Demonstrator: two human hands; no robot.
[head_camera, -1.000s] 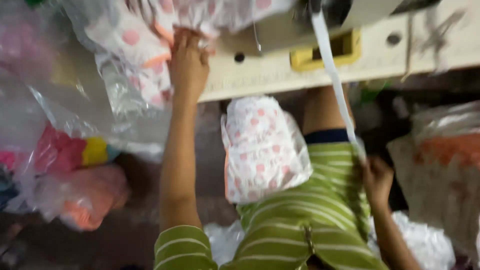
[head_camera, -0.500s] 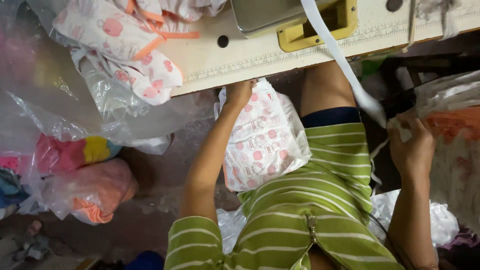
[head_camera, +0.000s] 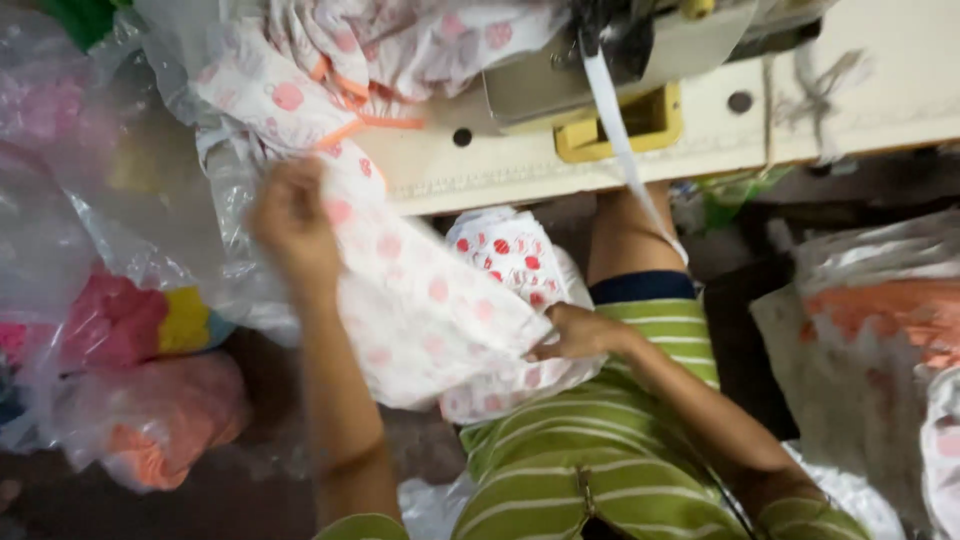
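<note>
Together two hands (head_camera: 290, 215) (head_camera: 580, 335) grip one spotted cloth piece (head_camera: 430, 310).

Both hands (head_camera: 295, 215) on spotted fabric (head_camera: 420, 305)

fabric piece (head_camera: 430, 310): white, pink dots
folded bundle (head_camera: 510, 250): white, red dots
shirt (head_camera: 600, 450): green, pale stripes
surface (head_camera: 860, 100): cream
tape (head_camera: 620, 140): white
bagged cloth (head_camera: 130, 320): pink, yellow

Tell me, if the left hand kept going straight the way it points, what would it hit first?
Probably the heap of white pink-dotted fabric on the sewing table: the left hand points up toward it, gripping a fabric piece. Depth is unclear.
</note>
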